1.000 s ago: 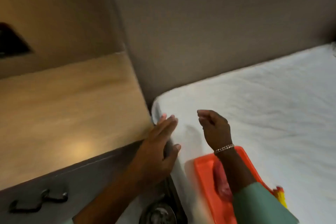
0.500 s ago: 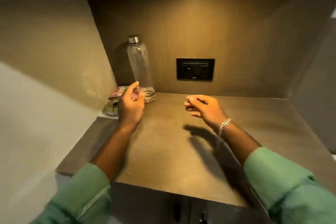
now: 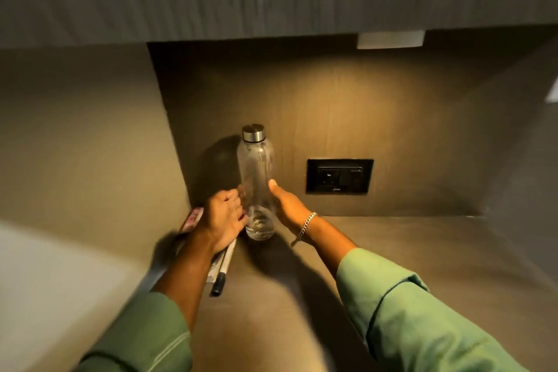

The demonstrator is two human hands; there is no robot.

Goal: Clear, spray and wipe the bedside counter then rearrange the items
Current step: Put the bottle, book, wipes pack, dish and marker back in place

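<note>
At the far left, pushed into the corner where the side wall meets the back panel, a flat packet with pink print lies half hidden under the person's left hand. Beneath the heel of that hand a white pen-like stick with a black end runs back toward the person, over what looks like a sheet of paper. The left hand's fingers are curled down; whether they are closed on the packet or the stick I cannot tell, since the hand is blurred and covers them.

Just to the right of that hand stands the clear bottle, upright on the counter, its steel cap pointing straight up, its long axis vertical. It looks empty. It sits between the two hands, close to the back wall.

On the bottle's right side, the right hand is spread, thumb raised against the lower body, palm facing the glass, the fingers hidden behind it. It seems to be touching but not yet clasped round. This is the nearer hand for a lift, and I judge the bottle is about to be taken off, upward and clear. Further right, the black socket plate is set in the wall.
</note>
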